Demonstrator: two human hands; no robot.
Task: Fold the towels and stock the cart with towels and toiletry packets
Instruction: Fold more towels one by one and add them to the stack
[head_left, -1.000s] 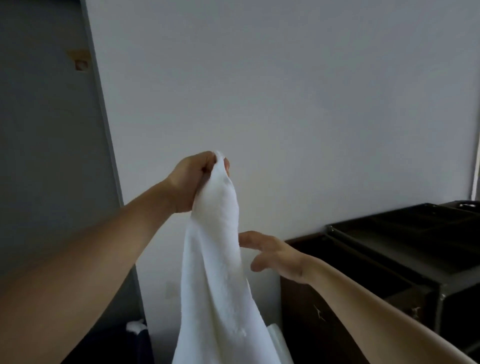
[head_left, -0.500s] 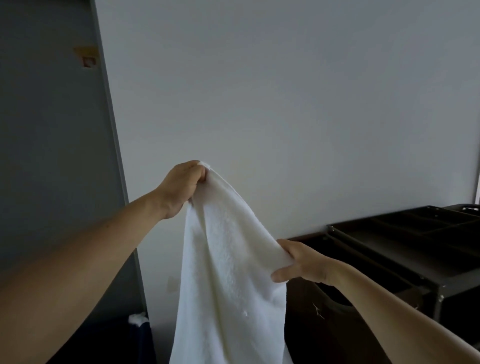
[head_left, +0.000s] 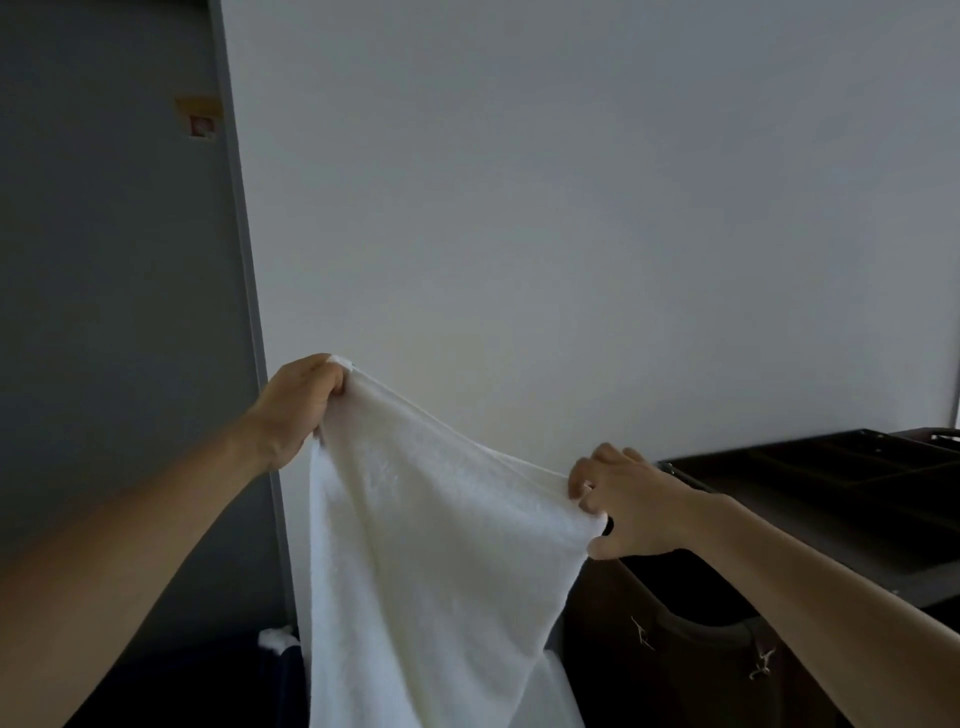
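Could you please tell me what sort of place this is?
Probably a hotel housekeeping area: the left hand and right hand hold up a white towel beside a dark cart with a divided tray.

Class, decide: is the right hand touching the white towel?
Touching. The head view shows the right hand pinching the white towel at its upper edge.

The towel (head_left: 431, 561) hangs in the middle, before the wall (head_left: 571, 208). Its top edge runs from the left hand (head_left: 298, 410), higher at left, down to the right hand (head_left: 623, 504). The cart (head_left: 831, 535) stands at right against the wall, behind the right hand, with a divided tray (head_left: 852, 465) on top. A door (head_left: 104, 312) lies left of the wall.
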